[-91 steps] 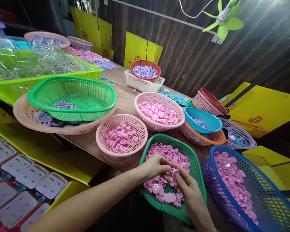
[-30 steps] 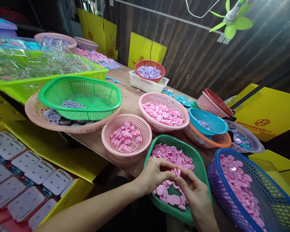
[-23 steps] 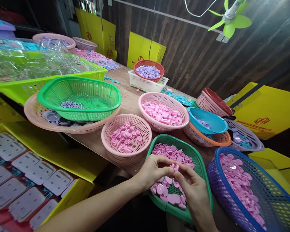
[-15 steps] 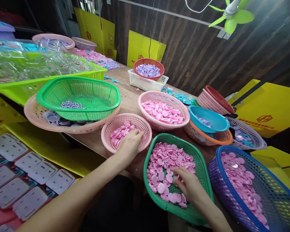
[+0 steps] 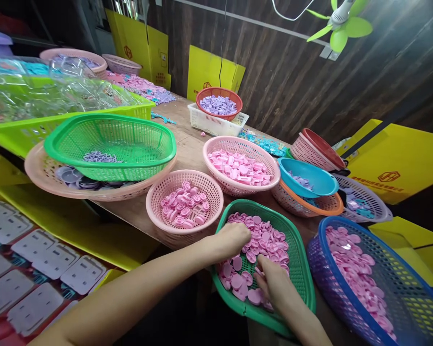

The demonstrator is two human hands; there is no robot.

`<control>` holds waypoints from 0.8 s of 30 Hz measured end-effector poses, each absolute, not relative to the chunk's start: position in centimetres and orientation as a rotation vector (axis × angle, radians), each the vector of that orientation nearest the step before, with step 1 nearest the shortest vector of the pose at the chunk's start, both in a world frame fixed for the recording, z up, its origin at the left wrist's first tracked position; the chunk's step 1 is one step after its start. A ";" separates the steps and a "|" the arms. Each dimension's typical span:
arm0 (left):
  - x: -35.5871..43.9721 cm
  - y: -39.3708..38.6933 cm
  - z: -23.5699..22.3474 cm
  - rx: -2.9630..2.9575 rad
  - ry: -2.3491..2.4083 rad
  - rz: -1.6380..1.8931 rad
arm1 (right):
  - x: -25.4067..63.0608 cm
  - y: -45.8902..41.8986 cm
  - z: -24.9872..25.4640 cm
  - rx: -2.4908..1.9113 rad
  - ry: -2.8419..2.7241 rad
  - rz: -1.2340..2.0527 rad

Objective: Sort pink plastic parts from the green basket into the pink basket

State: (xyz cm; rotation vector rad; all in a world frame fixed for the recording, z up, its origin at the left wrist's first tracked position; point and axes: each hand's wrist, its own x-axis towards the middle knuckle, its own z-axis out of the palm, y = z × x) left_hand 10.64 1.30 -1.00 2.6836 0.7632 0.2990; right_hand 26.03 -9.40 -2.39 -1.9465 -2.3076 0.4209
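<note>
Reaching over the dark green basket of pink discs: left hand curled, right hand half-curled; any held piece indiscernible.

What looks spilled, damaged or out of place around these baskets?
A lone pink piece sits on the tabletop by the white basket, outside any container. Some turquoise bits also lie loose beside the lime crate. The dark green basket has a dark nick in its near rim, possibly a crack.
</note>
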 end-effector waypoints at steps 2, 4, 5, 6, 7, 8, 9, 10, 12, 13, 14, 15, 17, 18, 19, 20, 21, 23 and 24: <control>11.5 1.6 -1.7 2.739 0.613 0.247 | 26.3 -9.7 -2.2 -1.936 -2.199 0.432; 12.4 1.8 -2.3 2.781 0.523 0.202 | 26.5 -9.9 -2.1 -1.944 -2.118 0.437; 12.8 1.9 -2.5 2.793 0.511 0.194 | 26.5 -9.9 -2.0 -1.931 -2.083 0.445; 13.1 2.0 -2.6 2.798 0.511 0.192 | 26.6 -9.9 -1.8 -1.898 -2.051 0.459; 13.4 2.1 -2.7 2.802 0.511 0.189 | 26.7 -9.9 -1.7 -1.848 -2.028 0.483; 13.6 2.2 -2.7 2.807 0.510 0.182 | 26.8 -9.9 -1.6 -1.791 -2.015 0.514; 13.8 2.3 -2.6 2.811 0.511 0.175 | 26.9 -9.9 -1.5 -1.736 -2.008 0.545; 13.8 2.4 -2.5 2.815 0.514 0.168 | 27.0 -10.0 -1.5 -1.698 -2.002 0.566; 13.8 2.7 -2.3 2.820 0.526 0.162 | 27.4 -10.2 -1.4 -1.708 -1.951 0.574; 13.6 2.8 -2.2 2.828 0.531 0.162 | 27.6 -10.3 -1.3 -1.748 -1.902 0.562; 13.4 2.9 -2.0 2.832 0.545 0.171 | 27.8 -10.4 -1.3 -1.796 -1.839 0.541; 13.2 2.9 -1.8 2.816 0.569 0.197 | 28.0 -10.5 -1.2 -1.839 -1.779 0.523; 12.7 2.5 -1.3 2.656 0.637 0.288 | 28.1 -10.7 -0.8 -1.882 -1.686 0.486; 12.5 2.1 -1.1 2.483 0.665 0.336 | 28.0 -10.8 -0.6 -1.879 -1.653 0.457; 12.3 1.6 -0.8 2.248 0.674 0.367 | 27.8 -10.8 -0.4 -1.867 -1.623 0.412; 12.2 0.9 -0.5 1.977 0.659 0.383 | 27.5 -10.8 -0.2 -1.849 -1.601 0.348; 12.1 0.2 -0.3 1.706 0.623 0.391 | 27.1 -10.9 -0.2 -1.821 -1.589 0.270; 12.1 -1.4 0.1 1.252 0.558 0.455 | 26.0 -10.8 -0.3 -1.737 -1.600 0.085; 12.1 -2.1 0.1 1.093 0.549 0.526 | 25.4 -10.8 -0.5 -1.687 -1.623 0.002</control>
